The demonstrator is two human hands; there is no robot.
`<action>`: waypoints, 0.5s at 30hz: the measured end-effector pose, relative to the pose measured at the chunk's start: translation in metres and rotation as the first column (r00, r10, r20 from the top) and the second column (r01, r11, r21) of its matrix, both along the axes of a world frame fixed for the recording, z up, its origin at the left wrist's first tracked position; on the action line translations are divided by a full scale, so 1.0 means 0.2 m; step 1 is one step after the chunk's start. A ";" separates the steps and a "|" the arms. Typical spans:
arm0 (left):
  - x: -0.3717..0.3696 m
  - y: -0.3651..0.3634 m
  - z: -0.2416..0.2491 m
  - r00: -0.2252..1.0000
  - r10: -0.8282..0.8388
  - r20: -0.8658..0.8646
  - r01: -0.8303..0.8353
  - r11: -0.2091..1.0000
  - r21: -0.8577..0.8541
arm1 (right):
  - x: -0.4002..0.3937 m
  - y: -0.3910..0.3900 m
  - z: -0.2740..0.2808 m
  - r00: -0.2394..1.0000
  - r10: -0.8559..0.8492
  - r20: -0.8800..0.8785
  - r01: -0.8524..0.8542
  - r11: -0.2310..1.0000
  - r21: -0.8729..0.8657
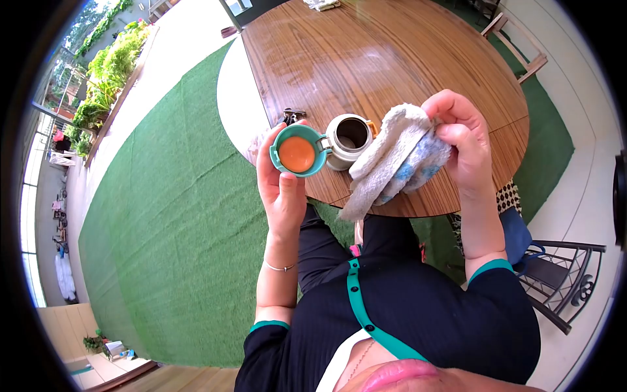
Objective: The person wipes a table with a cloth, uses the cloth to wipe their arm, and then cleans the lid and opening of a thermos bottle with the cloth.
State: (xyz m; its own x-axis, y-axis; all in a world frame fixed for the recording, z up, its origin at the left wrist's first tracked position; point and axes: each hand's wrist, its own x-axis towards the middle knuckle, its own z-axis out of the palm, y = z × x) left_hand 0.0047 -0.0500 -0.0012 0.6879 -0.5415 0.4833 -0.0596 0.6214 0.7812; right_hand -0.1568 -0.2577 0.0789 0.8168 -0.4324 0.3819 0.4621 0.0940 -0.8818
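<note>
A teal lid with an orange inside [296, 154] is tilted open in my left hand [282, 189], its underside facing up toward the camera. A metal hinge piece joins it to the pale flask [341, 161], whose open mouth shows a dark interior. An orange part shows on the flask's right side. My right hand [460, 130] pinches a white and blue cloth [398, 157] between thumb and fingers. The cloth hangs down just right of the flask, near the edge of the wooden table [385, 59].
Small dark objects [292, 116] lie behind the lid. Another cloth [322, 4] is at the table's far edge. A metal chair [562, 271] stands at the right, a wooden chair [519, 49] at the back right. Green carpet [170, 215] covers the floor at the left.
</note>
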 end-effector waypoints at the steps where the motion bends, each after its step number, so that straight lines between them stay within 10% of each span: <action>1: 0.02 0.00 -0.01 1.000 0.001 0.000 -0.001 1.000 0.000 | -0.02 -0.09 -0.01 0.997 -0.078 -0.005 0.078 0.997 0.015; 4: 0.05 -0.01 -0.01 0.999 -0.027 -0.031 0.026 1.000 -0.014 | 0.01 -0.28 -0.07 0.833 -0.543 -0.108 0.451 0.778 -0.437; 5: 0.06 -0.02 -0.01 0.999 -0.028 -0.030 0.027 0.999 -0.021 | -0.04 -0.30 -0.07 0.571 -0.796 -0.203 0.328 0.448 -0.832; 7: 0.08 -0.03 -0.02 0.995 -0.052 -0.080 0.049 0.998 -0.039 | -0.03 -0.25 -0.14 0.512 -0.858 -0.043 0.266 0.206 -0.942; 11: 0.11 -0.06 0.00 0.984 -0.083 -0.157 0.081 0.997 -0.015 | -0.05 -0.08 -0.31 0.777 -0.551 -0.304 -0.082 0.390 -0.917; 15: 0.16 -0.13 0.00 0.976 -0.101 -0.194 0.098 0.995 -0.025 | 0.02 -0.12 -0.42 0.836 -0.488 -0.251 -0.040 0.402 -0.915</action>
